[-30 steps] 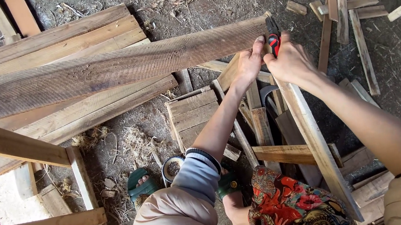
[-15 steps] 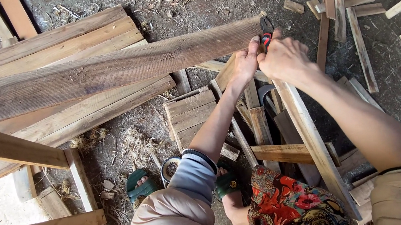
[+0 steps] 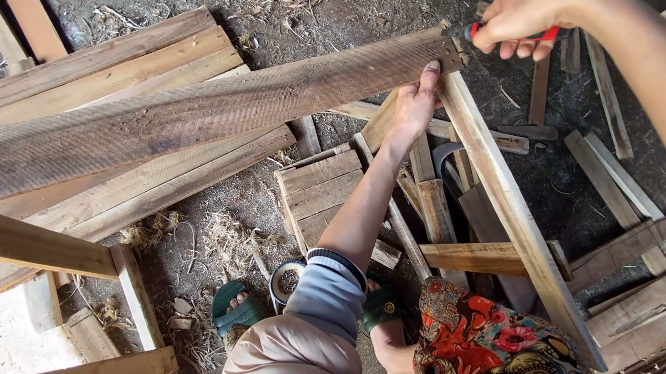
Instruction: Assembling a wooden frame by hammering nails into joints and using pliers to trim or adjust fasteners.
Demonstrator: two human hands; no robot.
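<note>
We are bracing the rough plank [image 3: 175, 117] near its end with our left hand [image 3: 415, 102], fingers pressing flat; our right hand [image 3: 535, 13] is gripping the red-handled tool [image 3: 499, 30] at that end, best kept steady.

Long plank [image 3: 175, 121]: runs left to right across the frame, its right end resting on top of the slanted rail [image 3: 511, 208].
Left hand [image 3: 416, 106]: under the plank's right end, touching it.
Right hand [image 3: 535, 13]: just right of that end, closed around a tool handle [image 3: 550, 34].
Stacked boards [image 3: 86, 73]: behind and beneath the plank.
Wooden frame [image 3: 30, 246]: lower left.
Small pallet [image 3: 325, 192]: on the ground, left of the rail.
Scrap slats [image 3: 614, 163]: right, on the ground.
</note>
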